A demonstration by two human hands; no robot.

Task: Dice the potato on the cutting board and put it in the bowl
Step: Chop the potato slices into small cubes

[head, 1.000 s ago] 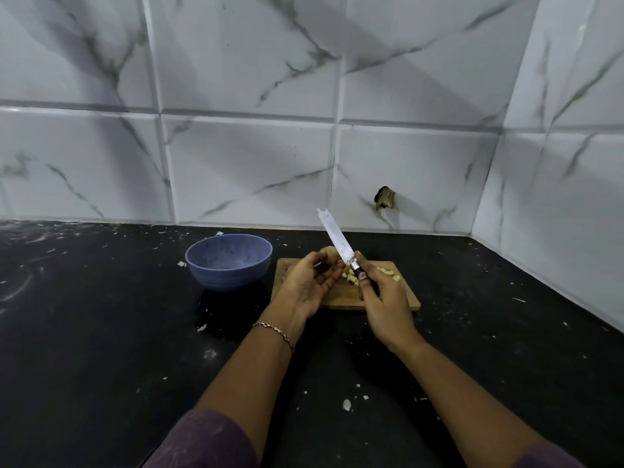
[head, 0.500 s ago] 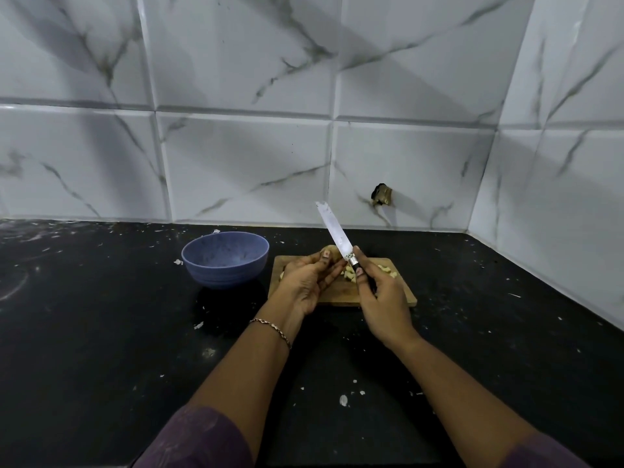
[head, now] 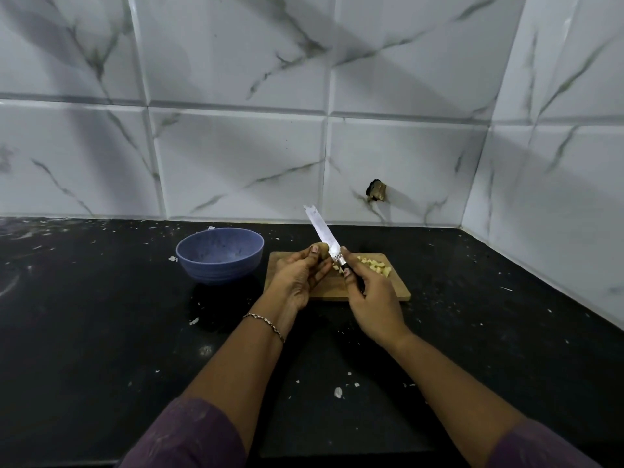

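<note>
Steel knife (head: pixel 320 236), clenched in the right hand (head: pixel 371 298), points up-left; left hand (head: pixel 297 278) grasps potato (head: pixel 323 248).

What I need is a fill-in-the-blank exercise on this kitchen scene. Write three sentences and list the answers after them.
1. The right hand grips the ___ by its handle.
2. The bowl stands to the ___ of the cutting board.
3. The left hand holds the uncut piece of ___.

Missing words: knife; left; potato.
</note>
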